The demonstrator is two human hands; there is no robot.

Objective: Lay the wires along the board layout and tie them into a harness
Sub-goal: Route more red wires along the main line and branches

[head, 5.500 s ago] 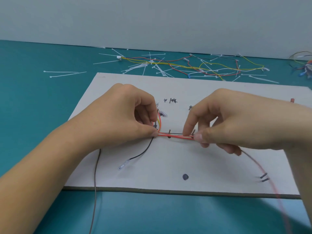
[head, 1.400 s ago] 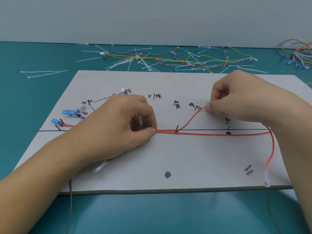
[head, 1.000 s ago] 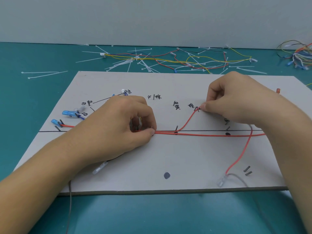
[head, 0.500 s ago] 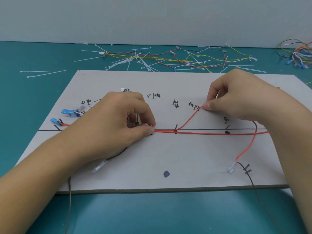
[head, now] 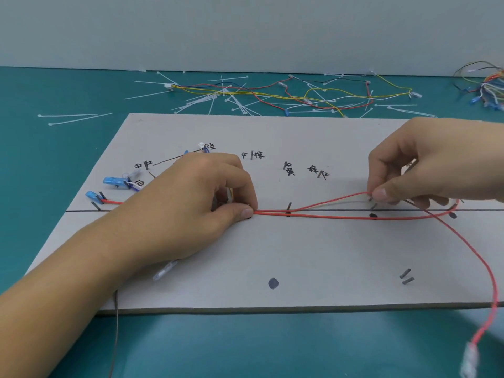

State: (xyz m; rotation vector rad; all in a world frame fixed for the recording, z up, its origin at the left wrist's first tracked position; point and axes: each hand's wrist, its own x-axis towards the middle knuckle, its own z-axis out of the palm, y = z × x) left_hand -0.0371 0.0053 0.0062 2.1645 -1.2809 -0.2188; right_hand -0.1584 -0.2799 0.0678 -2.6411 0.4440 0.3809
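**A:** What is your left hand doing?

**B:** It sits low on the board, with my forearm lying across the near left corner. The fingers are curled. My thumb and forefinger pinch the red wire and hold it down right on the black line.

**A:** And the right hand?

**B:** It comes in from the right edge, knuckles up. My thumb and forefinger nip a bend of the same wire just above a pin beside the line. The other fingers are tucked under.

**A:** So where does the wire run?

**B:** Two strands leave my left pinch side by side along the line and pass another pin. The upper strand then lifts off towards my right fingertips. The lower one follows the line and curves round under my right hand. From there the wire sweeps down across the board and over its front edge. It ends in a clear plug, blurred, off the board.

**A:** Anything else nearby?

**B:** Blue plugs lie at the board's left end. White cable ties are scattered on the green table behind the board.
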